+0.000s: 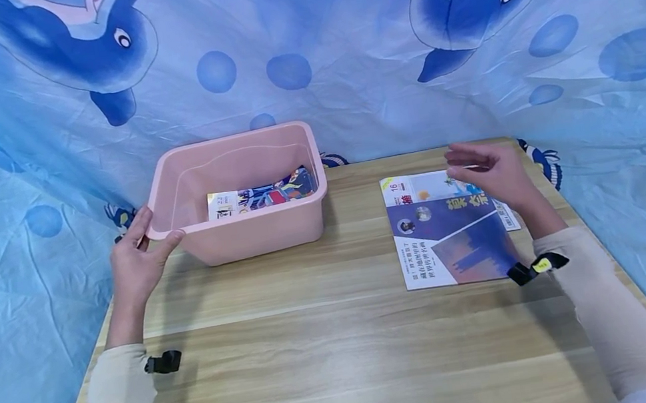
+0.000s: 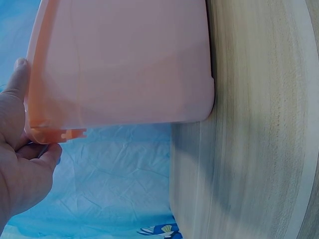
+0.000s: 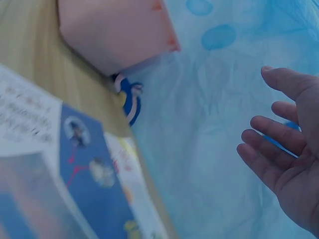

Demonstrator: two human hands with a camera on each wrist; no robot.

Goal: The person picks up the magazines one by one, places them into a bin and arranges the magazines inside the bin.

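Magazines point(image 1: 450, 229) — near pink bin point(image 1: 242, 231)

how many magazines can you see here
3: one inside the pink bin at, two stacked on the table, top and lower. More may be hidden.

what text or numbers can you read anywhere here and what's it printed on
"16": top left of the lower magazine on the table, under the right hand.
Large yellow characters on the top magazine: partly covered, not readable.
White column of small characters on that cover: too small.
Booklet in the pink bin: too small.
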